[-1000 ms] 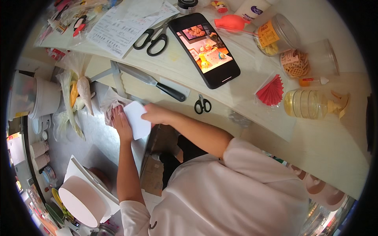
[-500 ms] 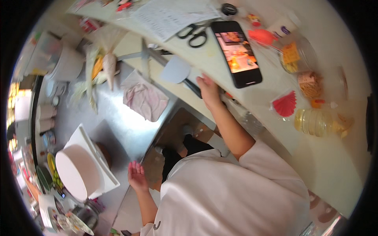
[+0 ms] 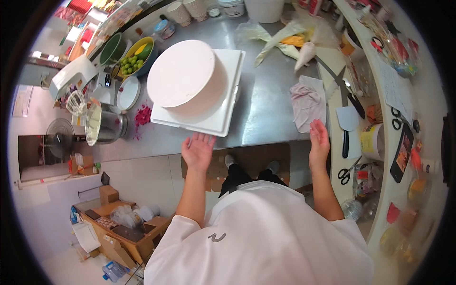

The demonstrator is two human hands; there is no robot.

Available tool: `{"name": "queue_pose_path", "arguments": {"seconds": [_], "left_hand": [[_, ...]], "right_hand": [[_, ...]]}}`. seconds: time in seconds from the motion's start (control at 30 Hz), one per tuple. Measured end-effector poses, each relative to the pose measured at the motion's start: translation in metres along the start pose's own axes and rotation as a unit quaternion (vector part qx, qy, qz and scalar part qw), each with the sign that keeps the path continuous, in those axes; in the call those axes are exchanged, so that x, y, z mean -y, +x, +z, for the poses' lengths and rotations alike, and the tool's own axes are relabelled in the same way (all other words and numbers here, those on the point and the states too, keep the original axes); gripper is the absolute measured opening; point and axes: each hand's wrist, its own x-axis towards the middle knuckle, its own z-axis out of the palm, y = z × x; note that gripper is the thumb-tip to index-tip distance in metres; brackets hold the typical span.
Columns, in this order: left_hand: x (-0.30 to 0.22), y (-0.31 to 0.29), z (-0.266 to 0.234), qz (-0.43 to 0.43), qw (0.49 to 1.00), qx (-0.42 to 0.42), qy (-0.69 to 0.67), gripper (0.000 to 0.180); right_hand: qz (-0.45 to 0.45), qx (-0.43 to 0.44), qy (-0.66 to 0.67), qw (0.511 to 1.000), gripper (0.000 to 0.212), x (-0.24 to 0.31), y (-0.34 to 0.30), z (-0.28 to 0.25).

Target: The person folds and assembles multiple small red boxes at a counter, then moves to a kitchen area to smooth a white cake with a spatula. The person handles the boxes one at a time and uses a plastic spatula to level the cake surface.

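Note:
A round cake (image 3: pixel 183 73) with smooth pale-pink frosting sits on a white square cake board (image 3: pixel 230 90). At the board's near edge, my left hand (image 3: pixel 197 151) is palm up with fingers stretched out, holding nothing; whether the fingertips touch the board I cannot tell. My right hand (image 3: pixel 319 145) is also bare, fingers extended, by the near end of a crumpled pinkish cloth (image 3: pixel 308 102) on the steel table. To its right lies a spatula with a wide white blade (image 3: pixel 347 118) and black handle. Several filled piping bags (image 3: pixel 306 54) rest behind the cloth.
Left of the cake are pink petals (image 3: pixel 142 115), a metal mixing bowl (image 3: pixel 107 126) and a fruit bowl (image 3: pixel 137 57). A shelf on the right bears a phone (image 3: pixel 403 152). Black scissors (image 3: pixel 344 176) lie below it. Boxes (image 3: pixel 116 218) stand at lower left.
The view has swung left toward the steel table and cake. My right hand has gone from beside the spatula's handle to near the cloth. My left hand is now by the cake board's edge.

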Motion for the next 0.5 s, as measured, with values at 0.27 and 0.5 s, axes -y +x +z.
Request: {"name": "queue_pose_path", "arguments": {"seconds": [0.27,0.5], "left_hand": [[-0.034,0.009,-0.008,-0.071,0.996,0.02,0.047,0.046],[-0.037,0.018,-0.008,-0.174,0.978,0.06,0.1,0.055]], "right_hand": [[0.043,0.022,-0.13,0.99,0.04,-0.045,-0.015,0.054],[-0.085,0.011,-0.439,0.894,0.048,-0.064,0.007,0.07]]}}
